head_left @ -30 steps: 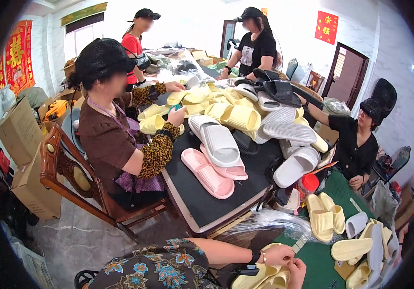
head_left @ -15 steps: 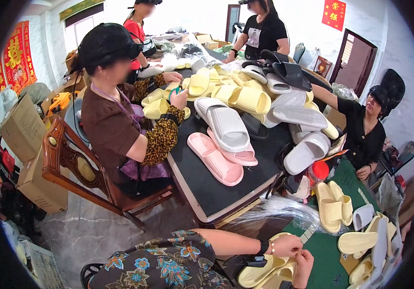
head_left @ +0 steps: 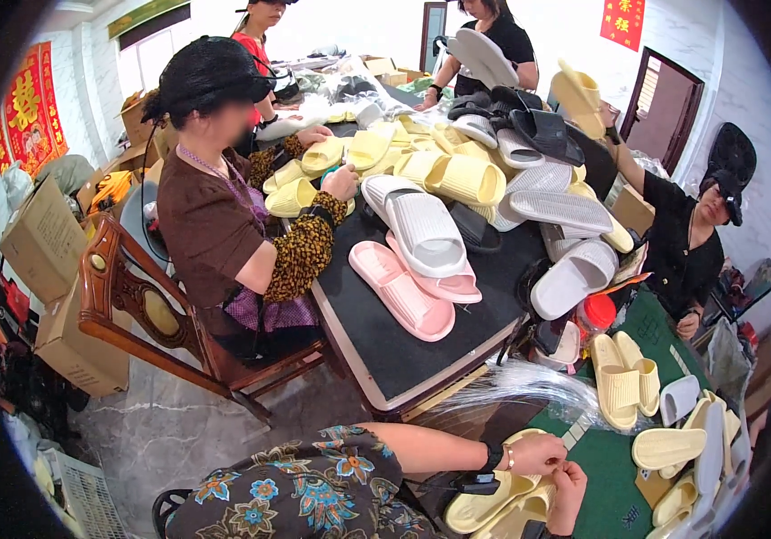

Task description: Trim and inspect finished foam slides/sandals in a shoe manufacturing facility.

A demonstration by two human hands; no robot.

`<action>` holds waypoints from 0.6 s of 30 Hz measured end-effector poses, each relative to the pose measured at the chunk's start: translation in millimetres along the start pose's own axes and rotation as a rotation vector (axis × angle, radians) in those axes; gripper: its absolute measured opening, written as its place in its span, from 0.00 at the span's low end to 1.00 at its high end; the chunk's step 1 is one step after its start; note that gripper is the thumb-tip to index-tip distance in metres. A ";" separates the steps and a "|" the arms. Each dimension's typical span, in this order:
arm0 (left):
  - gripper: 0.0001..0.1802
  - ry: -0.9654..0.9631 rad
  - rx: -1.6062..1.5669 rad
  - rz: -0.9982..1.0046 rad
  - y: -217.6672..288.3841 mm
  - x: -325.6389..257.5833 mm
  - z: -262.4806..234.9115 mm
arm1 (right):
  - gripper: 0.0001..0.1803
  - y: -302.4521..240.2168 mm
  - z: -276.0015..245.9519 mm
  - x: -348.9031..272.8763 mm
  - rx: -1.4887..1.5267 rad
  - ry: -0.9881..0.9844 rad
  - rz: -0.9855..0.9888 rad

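Observation:
At the lower right my left hand and my right hand meet, fingertips pinched together. Whatever is between them is too small to make out. Just below lies a pair of yellow slippers, partly covered by my wrists and a dark band. Beyond my hands, a fan of clear plastic strands spreads over the edge of the green table. Another yellow slipper pair rests farther off on the green surface.
A black-topped table ahead carries pink slippers, white slippers and a heap of yellow ones. Several people work around it. More slippers crowd my right, near a red-lidded jar. A wooden chair stands left.
My hands stay almost in place, still pinched together. The person at the right now holds up yellow slippers. Grey slippers have risen in front of the person at the back.

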State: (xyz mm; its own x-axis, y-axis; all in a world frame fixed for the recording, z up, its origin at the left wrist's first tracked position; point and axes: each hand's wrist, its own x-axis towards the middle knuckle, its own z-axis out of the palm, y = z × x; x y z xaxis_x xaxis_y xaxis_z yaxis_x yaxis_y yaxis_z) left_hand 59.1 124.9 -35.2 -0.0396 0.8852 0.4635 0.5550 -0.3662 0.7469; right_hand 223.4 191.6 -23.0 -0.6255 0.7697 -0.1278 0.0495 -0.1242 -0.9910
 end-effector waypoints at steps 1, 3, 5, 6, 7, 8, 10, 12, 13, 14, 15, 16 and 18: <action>0.07 0.008 0.005 0.001 0.3 -0.2 0.4 | 0.02 0.1 0.2 -0.5 0.000 0.001 0.000; 0.07 0.017 0.011 0.001 -0.2 -0.5 -0.1 | 0.02 0.2 1.1 -0.7 0.014 0.008 0.001; 0.07 -0.024 0.019 -0.025 -1.8 -1.3 0.2 | 0.02 2.3 -2.7 2.2 0.000 -0.007 0.002; 0.07 -0.023 0.020 -0.025 -2.6 -1.0 0.4 | 0.02 2.9 -4.0 3.4 -0.013 -0.022 0.003; 0.07 -0.029 0.017 -0.021 -3.3 -1.0 1.1 | 0.02 2.4 -3.1 2.9 -0.013 -0.021 0.003; 0.07 -0.035 0.014 -0.018 -3.9 -0.8 1.7 | 0.03 1.1 -1.2 2.1 -0.021 -0.003 0.007; 0.07 -0.042 0.022 -0.025 -4.1 0.4 1.5 | 0.03 1.2 -1.5 2.8 -0.028 0.014 0.009; 0.07 -0.047 0.033 -0.030 -2.3 0.9 0.2 | 0.03 4.9 -6.6 4.3 -0.053 -0.003 0.016; 0.07 -0.030 0.018 -0.002 -3.3 -0.8 1.3 | 0.03 1.7 -5.1 1.9 -0.050 -0.008 0.010; 0.07 -0.012 0.003 0.025 -4.4 -2.4 2.3 | 0.05 -2.7 -5.3 -4.0 -0.049 -0.020 0.054; 0.07 0.001 0.004 0.014 -6.4 -2.8 2.4 | 0.12 -6.9 -2.9 -7.0 -0.049 -0.032 0.099; 0.07 0.000 0.005 0.019 -5.4 -2.0 3.0 | 0.12 -9.6 -2.4 -9.0 -0.050 -0.030 0.095; 0.07 0.001 0.026 0.021 -4.6 -1.8 2.8 | 0.11 -14.0 -1.4 -9.8 -0.032 -0.057 0.104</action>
State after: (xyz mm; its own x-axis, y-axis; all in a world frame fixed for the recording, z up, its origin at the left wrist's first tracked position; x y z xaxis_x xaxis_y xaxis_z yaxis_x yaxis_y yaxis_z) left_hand 58.9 125.8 -40.9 -0.0286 0.8770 0.4797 0.5775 -0.3772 0.7240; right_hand 229.9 186.7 -8.0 -0.6593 0.7164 -0.2284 0.1407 -0.1809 -0.9734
